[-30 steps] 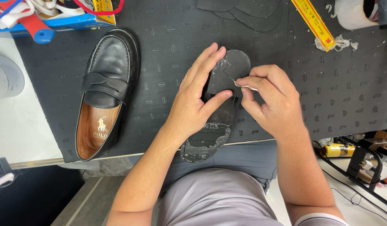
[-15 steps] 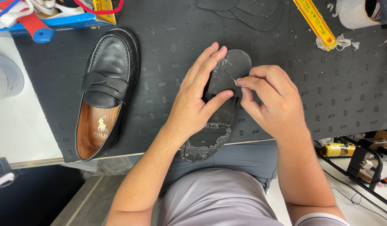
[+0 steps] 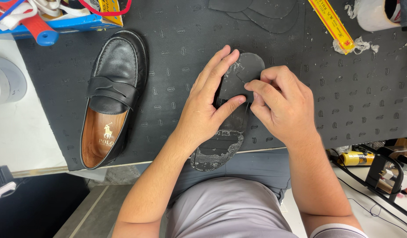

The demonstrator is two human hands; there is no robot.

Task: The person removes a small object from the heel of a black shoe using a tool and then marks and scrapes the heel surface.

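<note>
Black mat point(image 3: 177, 53) | left hand point(image 3: 208, 105) flat on insole point(image 3: 230, 123); right hand point(image 3: 278, 105) pinching it | blue tray point(image 3: 75, 24): straps

Both forearms were bare from wrist to elbow, with no watch, ring or glove on the left hand point(image 3: 203, 112) or the right hand point(image 3: 280, 105). Below the right elbow, a short sleeve point(image 3: 337, 230) showed as a pale grey cuff with a white edge. Between the two forearms lay a light grey shirt front point(image 3: 227, 207), and just above it a band of darker blue-grey trousers point(image 3: 260, 165).
</note>
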